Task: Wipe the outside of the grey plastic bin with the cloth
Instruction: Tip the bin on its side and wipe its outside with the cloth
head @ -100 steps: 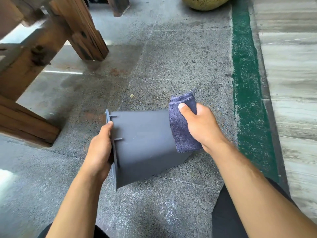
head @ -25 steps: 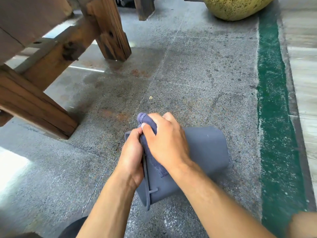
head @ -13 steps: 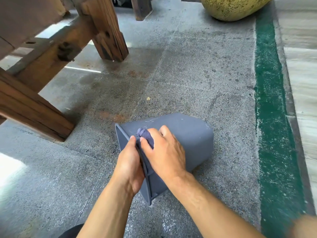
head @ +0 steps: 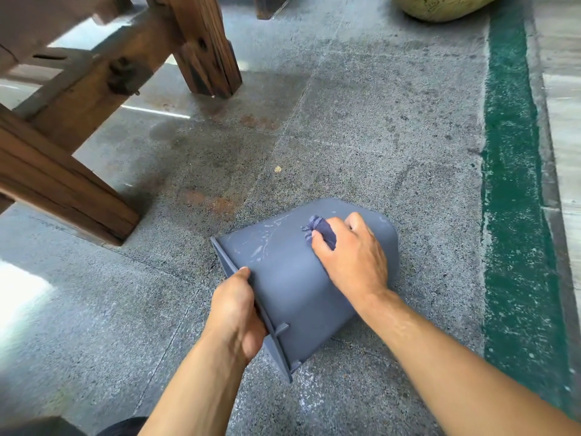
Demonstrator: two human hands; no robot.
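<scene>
**Cloth hand slides from rim toward bin's base**

Since half a second ago, the right hand (head: 353, 258) has moved up the bin's side. Speckled floor (head: 361, 121) fills the frame; wooden legs (head: 78, 105) upper left. Lower centre, the grey bin (head: 283, 278) lies sideways. Left hand (head: 237, 313) grips its rim. Right fingers curl around the bunched cloth (head: 322, 230), pressing it down.

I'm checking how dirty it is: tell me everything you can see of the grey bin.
The grey plastic bin lies on its side on the speckled floor, flanged, ribbed rim toward the person, tapered rounded base away. Pale smears mark its upper wall. The left hand grips the rim; the right hand presses the bunched cloth near the base.
</scene>
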